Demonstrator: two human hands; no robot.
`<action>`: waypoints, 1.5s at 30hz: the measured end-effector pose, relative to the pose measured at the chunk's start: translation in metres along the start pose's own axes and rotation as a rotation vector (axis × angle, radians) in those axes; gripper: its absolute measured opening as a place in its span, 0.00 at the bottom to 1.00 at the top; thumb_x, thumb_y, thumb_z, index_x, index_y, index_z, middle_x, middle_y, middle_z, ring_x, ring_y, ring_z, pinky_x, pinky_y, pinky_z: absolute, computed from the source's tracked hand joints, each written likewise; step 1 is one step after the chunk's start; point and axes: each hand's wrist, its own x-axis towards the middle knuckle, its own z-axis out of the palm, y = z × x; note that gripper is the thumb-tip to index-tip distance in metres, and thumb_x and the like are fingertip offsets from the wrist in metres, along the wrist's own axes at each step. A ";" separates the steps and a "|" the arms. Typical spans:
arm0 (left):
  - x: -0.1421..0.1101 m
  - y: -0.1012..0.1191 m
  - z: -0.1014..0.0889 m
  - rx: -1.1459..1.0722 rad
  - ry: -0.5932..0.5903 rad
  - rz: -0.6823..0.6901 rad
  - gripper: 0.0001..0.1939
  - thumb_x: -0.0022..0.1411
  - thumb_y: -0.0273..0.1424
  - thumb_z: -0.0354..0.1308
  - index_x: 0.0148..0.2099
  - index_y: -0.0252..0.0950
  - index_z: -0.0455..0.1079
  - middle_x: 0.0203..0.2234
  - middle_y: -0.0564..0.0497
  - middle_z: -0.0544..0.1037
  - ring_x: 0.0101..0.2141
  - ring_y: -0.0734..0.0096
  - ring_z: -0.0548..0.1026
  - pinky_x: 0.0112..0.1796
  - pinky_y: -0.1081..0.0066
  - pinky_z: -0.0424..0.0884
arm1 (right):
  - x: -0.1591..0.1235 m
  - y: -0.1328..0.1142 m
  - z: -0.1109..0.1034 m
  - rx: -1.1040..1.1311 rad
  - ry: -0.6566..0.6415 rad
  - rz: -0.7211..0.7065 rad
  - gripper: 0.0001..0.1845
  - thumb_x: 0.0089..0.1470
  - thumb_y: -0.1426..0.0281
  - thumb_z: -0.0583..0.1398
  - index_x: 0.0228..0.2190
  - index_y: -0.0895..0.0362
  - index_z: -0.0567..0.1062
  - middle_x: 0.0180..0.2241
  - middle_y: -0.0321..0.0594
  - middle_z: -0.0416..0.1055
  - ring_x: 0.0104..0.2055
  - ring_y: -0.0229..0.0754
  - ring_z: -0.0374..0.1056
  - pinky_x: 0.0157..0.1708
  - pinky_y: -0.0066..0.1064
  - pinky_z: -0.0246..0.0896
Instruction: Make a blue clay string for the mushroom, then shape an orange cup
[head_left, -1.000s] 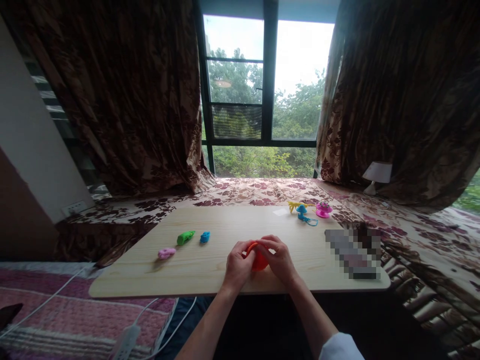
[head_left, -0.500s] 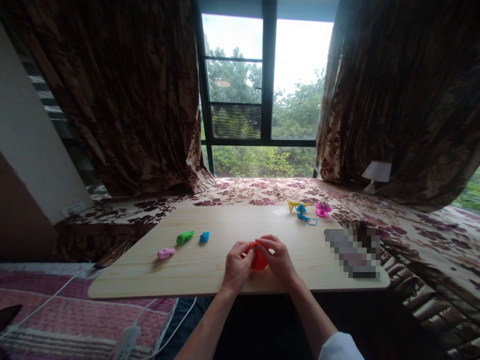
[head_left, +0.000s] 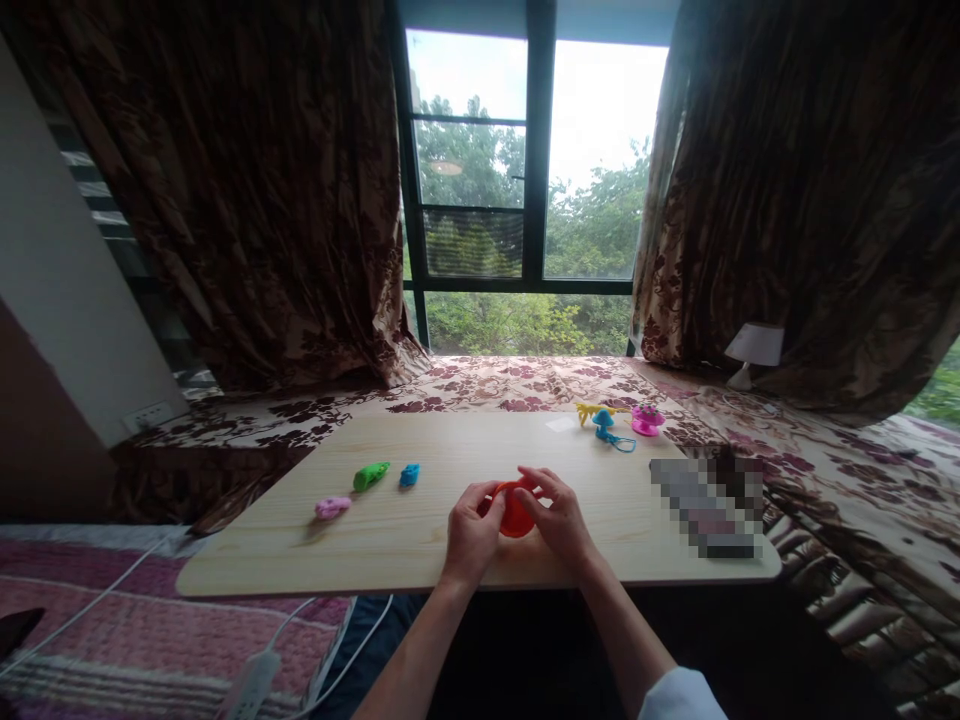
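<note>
A round, red-orange, bowl-shaped piece [head_left: 517, 515], perhaps modelling clay, is between my two hands over the front middle of the table. My left hand [head_left: 474, 530] pinches its left rim between thumb and fingers. On the other side, my right hand [head_left: 556, 515] grips the right rim, thumb near the inside and fingers across the far edge. The hands partly hide the piece, and whether its base touches the table I cannot tell. Nearest on the left lie a blue lump [head_left: 409, 475], a green lump [head_left: 371, 476] and a pink lump [head_left: 332, 508].
At the table's [head_left: 277, 550] far right stand a blue mushroom shape [head_left: 603, 424], a yellow piece [head_left: 592, 411] and a pink mushroom-like shape [head_left: 647, 420]. A pixelated patch [head_left: 705, 508] covers the right side. Beyond are a window sill and a small lamp [head_left: 756, 345].
The red-orange piece has tipped so that more of its round rim faces me. My right fingers have lifted and spread slightly away from my left hand.
</note>
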 end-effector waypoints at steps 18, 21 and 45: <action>0.000 0.002 0.000 0.062 -0.022 0.046 0.10 0.56 0.32 0.53 0.40 0.39 0.72 0.33 0.51 0.73 0.32 0.72 0.71 0.29 0.74 0.68 | -0.001 0.000 0.000 0.012 0.007 -0.007 0.09 0.52 0.72 0.58 0.35 0.53 0.77 0.34 0.39 0.69 0.37 0.40 0.66 0.35 0.31 0.64; 0.000 0.002 0.001 0.061 -0.033 0.048 0.10 0.56 0.33 0.53 0.40 0.40 0.73 0.32 0.52 0.73 0.31 0.72 0.72 0.28 0.74 0.67 | -0.001 -0.001 0.000 0.016 -0.001 -0.005 0.08 0.52 0.72 0.57 0.32 0.53 0.77 0.33 0.39 0.69 0.35 0.40 0.67 0.35 0.31 0.64; 0.001 -0.001 0.000 0.031 0.034 0.027 0.13 0.55 0.34 0.54 0.42 0.38 0.72 0.33 0.50 0.74 0.33 0.70 0.73 0.31 0.73 0.70 | 0.000 -0.001 0.000 0.042 0.002 0.017 0.10 0.53 0.71 0.57 0.38 0.54 0.75 0.35 0.40 0.70 0.37 0.41 0.67 0.35 0.31 0.66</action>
